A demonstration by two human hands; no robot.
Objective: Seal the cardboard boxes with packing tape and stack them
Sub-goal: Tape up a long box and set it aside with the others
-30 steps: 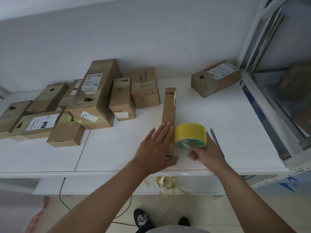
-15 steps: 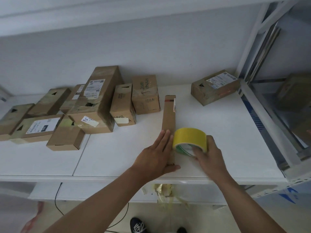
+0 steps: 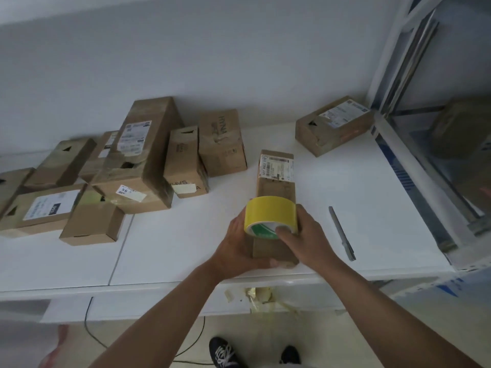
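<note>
Left hand (image 3: 239,245) grips box (image 3: 275,205) at table (image 3: 385,208) front edge — right hand (image 3: 305,235) clutches tape (image 3: 269,215) atop it. Best: pin box firm, lay strip straight along seam — press flat.

Tape roll (image 3: 270,213) on box (image 3: 276,187) (knife (image 3: 342,233) right)

Bare table (image 3: 186,235) surface is lying open between the left cluster of boxes (image 3: 138,166) and the long box (image 3: 276,197) near the front edge, giving a hand passage there. To the right of the long box, a metal blade tool (image 3: 342,233) is lying on the open surface. A single box (image 3: 333,126) is occupying the back right corner, and the shelf frame (image 3: 414,166) is closing off the right edge.
</note>
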